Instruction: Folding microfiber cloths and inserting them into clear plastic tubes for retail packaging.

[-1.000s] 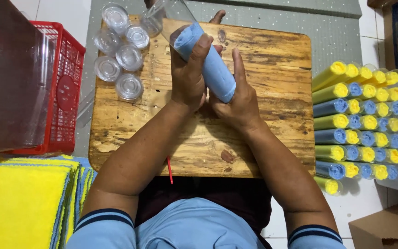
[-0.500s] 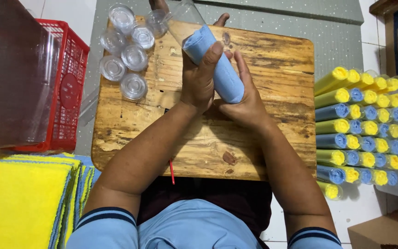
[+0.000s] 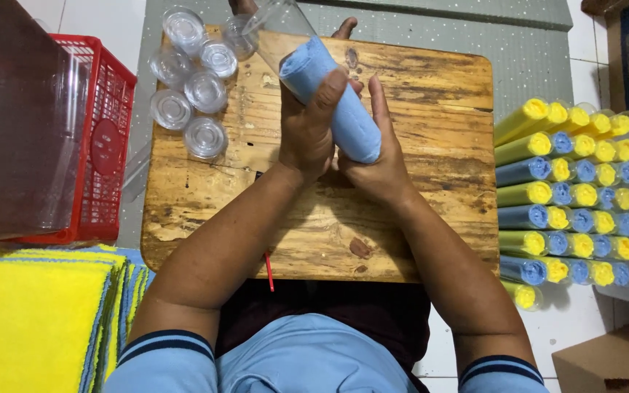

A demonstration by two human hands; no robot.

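While I look down past my sleeves point(image 3: 169, 356), my left hand point(image 3: 307, 135) is clenched around the blue roll point(image 3: 333, 102) of cloth, thumb pressed along its upper side, and my right hand point(image 3: 380, 164) cups the roll's near end from beneath, fingers point(image 3: 376, 98) lying up along its right side. Both hands grasp the same roll, held above the wooden board point(image 3: 431, 145) and tilted away to the upper left. Its far end sits at the mouth of a clear tube point(image 3: 274, 18), which points away from me; whether the cloth has entered the tube or only touches its rim I cannot tell.

I judge the step in hand to be feeding the roll into the tube. The next move, as I read it, calls for keeping the roll tightly wound and in line with the tube, with the right hand pushing from the near end while the left hand's grip slides back to let cloth pass.

To my near left lies a stack of flat yellow cloths point(image 3: 30, 320). Further left stands a red basket point(image 3: 100, 138). On the board's far left corner sit clear caps point(image 3: 191, 80), clustered together. Well apart on the right, filled tubes point(image 3: 569, 193) of yellow and blue rolls lie stacked in rows
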